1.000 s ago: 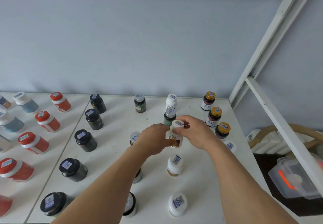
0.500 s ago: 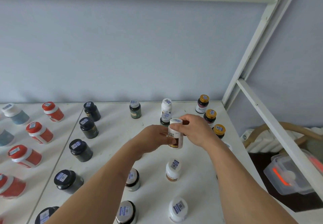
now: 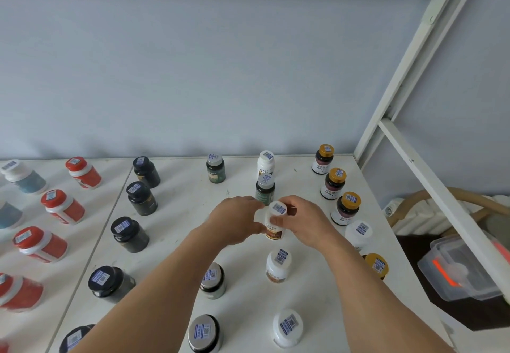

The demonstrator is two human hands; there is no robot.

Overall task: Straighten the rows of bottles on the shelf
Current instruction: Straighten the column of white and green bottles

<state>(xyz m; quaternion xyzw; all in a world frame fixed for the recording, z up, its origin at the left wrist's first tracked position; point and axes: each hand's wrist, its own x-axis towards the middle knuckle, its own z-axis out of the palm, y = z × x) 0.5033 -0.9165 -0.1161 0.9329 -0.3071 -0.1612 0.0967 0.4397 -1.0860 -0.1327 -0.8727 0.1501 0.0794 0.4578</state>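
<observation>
Both hands, left hand (image 3: 234, 221) and right hand (image 3: 306, 219), gripping one small white-capped brown-label bottle (image 3: 276, 223) on the white shelf (image 3: 176, 203)

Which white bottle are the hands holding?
The white bottle with the brown label in the middle of the white row. The left hand and right hand both grip it; the other white bottles stand untouched.

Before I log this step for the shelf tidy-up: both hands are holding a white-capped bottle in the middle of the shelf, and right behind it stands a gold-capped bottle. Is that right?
Not quite. In the head view the left hand and right hand do hold the white-capped bottle, but the bottle right behind it is the grey-capped dark green bottle. The gold-capped bottles stand in a row off to the right.
</observation>
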